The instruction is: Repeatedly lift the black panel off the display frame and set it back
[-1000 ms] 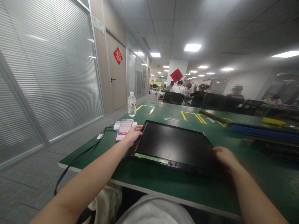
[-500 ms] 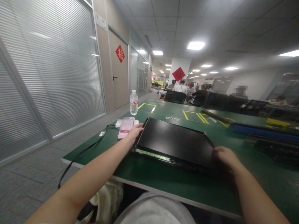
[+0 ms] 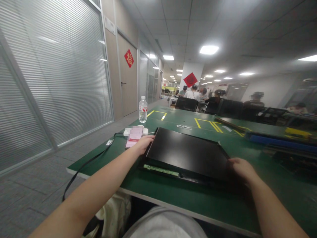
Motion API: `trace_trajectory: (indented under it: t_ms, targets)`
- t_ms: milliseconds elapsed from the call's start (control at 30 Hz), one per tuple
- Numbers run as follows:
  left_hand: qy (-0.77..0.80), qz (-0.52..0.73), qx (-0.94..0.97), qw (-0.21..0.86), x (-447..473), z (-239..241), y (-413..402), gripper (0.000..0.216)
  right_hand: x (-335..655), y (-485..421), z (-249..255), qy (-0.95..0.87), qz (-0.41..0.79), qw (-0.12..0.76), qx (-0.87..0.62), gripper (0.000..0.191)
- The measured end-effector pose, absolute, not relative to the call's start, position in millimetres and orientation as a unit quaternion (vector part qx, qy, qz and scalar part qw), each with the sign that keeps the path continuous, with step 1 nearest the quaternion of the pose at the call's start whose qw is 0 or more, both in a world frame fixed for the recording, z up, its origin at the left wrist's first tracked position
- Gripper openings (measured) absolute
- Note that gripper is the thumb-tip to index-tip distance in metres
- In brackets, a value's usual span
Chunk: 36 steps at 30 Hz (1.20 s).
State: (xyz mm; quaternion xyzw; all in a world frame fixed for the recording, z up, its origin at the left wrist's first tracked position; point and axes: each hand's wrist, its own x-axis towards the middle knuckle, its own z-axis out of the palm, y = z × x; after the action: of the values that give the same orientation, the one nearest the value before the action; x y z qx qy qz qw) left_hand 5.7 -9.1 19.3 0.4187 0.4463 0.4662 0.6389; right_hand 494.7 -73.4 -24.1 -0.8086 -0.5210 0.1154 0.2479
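Observation:
A flat black LCD panel (image 3: 188, 153) lies tilted between my hands, low over the table. My left hand (image 3: 145, 144) grips its left edge, fingers curled round the rim. At the opposite edge, my right hand (image 3: 241, 168) pinches the rim, with some fingers hidden in shadow underneath. Below the panel's near side sits a black frame (image 3: 195, 180) bearing a narrow green circuit strip (image 3: 160, 170). A gap shows between panel and strip; whether the far side touches the frame is hidden.
Past my left hand are a phone (image 3: 133, 137), a black cable (image 3: 91, 160) and a water bottle (image 3: 143, 110). Yellow tape (image 3: 198, 123) marks the green table (image 3: 119, 162). Dark parts and a blue bar (image 3: 269, 140) lie at right. People sit farther back.
The LCD panel's near edge has risen and shifted away from the frame, widening the gap above the green strip. Both hands keep their hold. The view has shifted slightly.

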Motion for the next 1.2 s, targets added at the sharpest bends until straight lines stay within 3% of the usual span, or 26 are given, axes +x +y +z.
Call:
trace_trajectory:
  t_ms: [133,333,700,933,1100,1200]
  targets:
    - [0.439,0.465,0.413,0.648,7,18,-6,0.044,497,-71,-27,-0.511,0.114,0.253,-0.814,0.028]
    - [0.452,0.488,0.409,0.625,5,12,-2,0.032,494,-72,-26,-0.508,0.113,0.24,-0.82,0.032]
    - [0.383,0.49,0.472,0.625,2,18,-12,0.052,490,-74,-23,-0.511,0.119,0.237,-0.818,0.027]
    - [0.317,0.5,0.487,0.642,7,30,-23,0.053,493,-73,-28,-0.496,0.125,0.283,-0.811,0.026]
    - [0.277,0.52,0.482,0.648,10,35,-28,0.061,495,-72,-26,-0.46,0.122,0.347,-0.808,0.04]
    - [0.243,0.53,0.494,0.645,12,36,-30,0.067,494,-72,-24,-0.451,0.112,0.377,-0.801,0.033]
